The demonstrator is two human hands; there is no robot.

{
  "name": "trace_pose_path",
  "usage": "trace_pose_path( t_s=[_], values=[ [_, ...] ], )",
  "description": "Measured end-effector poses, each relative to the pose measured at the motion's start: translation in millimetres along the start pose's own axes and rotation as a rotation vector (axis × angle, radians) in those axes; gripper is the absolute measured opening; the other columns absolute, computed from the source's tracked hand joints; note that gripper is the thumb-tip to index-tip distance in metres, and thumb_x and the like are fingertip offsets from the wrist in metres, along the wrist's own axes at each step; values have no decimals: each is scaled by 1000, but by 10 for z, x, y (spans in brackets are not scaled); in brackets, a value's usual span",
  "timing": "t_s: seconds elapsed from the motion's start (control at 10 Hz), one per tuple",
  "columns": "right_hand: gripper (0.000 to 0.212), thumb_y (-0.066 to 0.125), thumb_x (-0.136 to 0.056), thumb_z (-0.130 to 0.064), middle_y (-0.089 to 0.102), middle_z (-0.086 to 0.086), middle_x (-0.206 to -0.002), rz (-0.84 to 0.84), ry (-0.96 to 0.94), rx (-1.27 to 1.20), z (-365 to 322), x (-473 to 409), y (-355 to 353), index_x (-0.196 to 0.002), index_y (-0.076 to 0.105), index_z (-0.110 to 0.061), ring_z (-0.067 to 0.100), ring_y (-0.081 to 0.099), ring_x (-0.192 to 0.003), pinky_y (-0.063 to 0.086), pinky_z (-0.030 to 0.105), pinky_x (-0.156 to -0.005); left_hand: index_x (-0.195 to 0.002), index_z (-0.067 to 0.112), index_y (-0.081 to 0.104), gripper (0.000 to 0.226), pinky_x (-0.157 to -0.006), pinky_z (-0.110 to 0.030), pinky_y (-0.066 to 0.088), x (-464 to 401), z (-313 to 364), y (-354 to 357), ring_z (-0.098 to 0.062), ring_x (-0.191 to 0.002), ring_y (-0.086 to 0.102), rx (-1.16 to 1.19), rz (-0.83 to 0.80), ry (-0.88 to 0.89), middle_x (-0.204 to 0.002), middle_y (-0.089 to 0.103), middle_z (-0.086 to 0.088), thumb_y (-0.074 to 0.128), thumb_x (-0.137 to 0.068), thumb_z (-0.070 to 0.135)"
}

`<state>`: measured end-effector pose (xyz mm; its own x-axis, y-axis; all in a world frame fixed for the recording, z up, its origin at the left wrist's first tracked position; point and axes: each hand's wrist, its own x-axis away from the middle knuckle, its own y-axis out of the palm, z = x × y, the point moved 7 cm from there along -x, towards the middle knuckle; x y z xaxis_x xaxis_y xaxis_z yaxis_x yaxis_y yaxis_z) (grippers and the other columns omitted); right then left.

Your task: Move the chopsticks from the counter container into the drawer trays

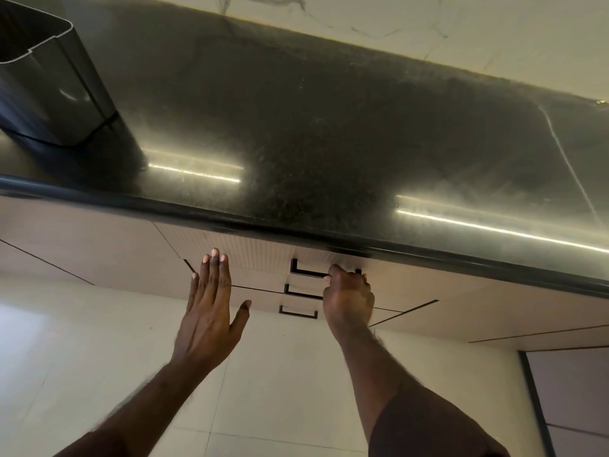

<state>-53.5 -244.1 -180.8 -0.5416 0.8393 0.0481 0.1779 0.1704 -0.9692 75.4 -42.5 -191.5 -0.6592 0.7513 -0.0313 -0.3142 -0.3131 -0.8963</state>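
A dark metal container point(49, 80) stands on the black counter point(329, 133) at the far left; its inside is hidden and no chopsticks show. Under the counter edge a stack of wood-fronted drawers carries black bar handles. My right hand point(349, 298) is curled around the top drawer handle point(308, 273), and the top drawer point(260, 255) looks closed. My left hand point(211, 305) hovers flat with fingers spread, just in front of the drawer face to the left of the handles. The drawer trays are out of sight.
Two more handles point(301, 295) point(298, 313) sit below the top one. Pale floor tiles point(82, 357) lie beneath the cabinets. A dark panel point(573, 400) stands at the lower right. A light marble wall point(461, 28) backs the counter.
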Motion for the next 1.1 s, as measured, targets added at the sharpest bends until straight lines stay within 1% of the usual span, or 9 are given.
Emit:
trace_pose_path(
  t_s=[0.1,0.3,0.5,0.6,0.7,0.8,0.9,1.0,1.1],
  values=[
    [33,63,-89,-14,71,8,-105,-49,17,16,2,-88,47,-121,63,-23,26,62,-99,51,31,-72,-152,9,-9,81,-120,-44,5,-13,-12,21,-19,-148,-16,-5,-4,-4,-161,-16,-10,26,-93,52],
    [30,66,-87,-14,73,5,-99,-26,8,38,-23,-146,41,-117,65,-22,24,67,-92,52,31,-71,-152,9,-9,81,-120,-44,6,11,-21,0,-18,-148,-16,-1,7,-1,-161,-15,-9,27,-93,52],
    [29,65,-88,-14,70,7,-101,-76,13,30,-25,-134,42,-116,64,-21,24,63,-94,49,30,-68,-152,9,-8,80,-120,-43,5,61,23,-54,-18,-148,-15,6,21,25,-161,-14,-9,31,-95,49],
    [19,60,-92,-26,71,5,-90,14,-35,34,-58,-38,-80,-108,67,-20,21,65,-80,43,25,-58,-152,10,-9,81,-120,-43,5,73,82,-76,-18,-148,-16,3,25,48,-161,-15,-8,38,-95,45],
    [27,57,-92,-39,71,2,-74,123,-123,-13,-115,138,-253,-101,70,-18,17,65,-60,49,23,-53,-152,12,-11,80,-119,-42,3,82,173,-119,-18,-148,-16,-8,22,86,-161,-15,-8,32,-95,49],
    [32,59,-89,-42,74,4,-74,192,-199,-51,-157,272,-435,-100,73,-14,19,67,-59,49,25,-55,-152,12,-11,79,-119,-42,1,84,293,-193,-19,-148,-16,-32,31,128,-161,-15,-8,30,-95,50],
    [33,58,-90,-41,74,4,-76,259,-263,-46,-199,390,-668,-98,73,-13,19,66,-59,46,24,-58,-152,11,-8,79,-119,-43,1,95,445,-326,-22,-148,-14,-57,48,163,-161,-12,-10,31,-96,50],
    [32,59,-90,-41,74,4,-79,333,-325,-67,-251,488,-933,-98,72,-13,19,67,-63,48,27,-61,-152,10,-7,78,-119,-45,1,90,633,-530,-26,-149,-9,-65,94,219,-161,-8,-13,30,-96,50],
    [33,54,-91,-42,73,3,-82,390,-346,-99,-300,547,-1226,-99,70,-14,19,67,-69,52,30,-65,-152,11,-8,78,-119,-45,-1,60,815,-792,-26,-148,-10,-85,140,251,-161,-10,-12,28,-97,52]
  ],
)
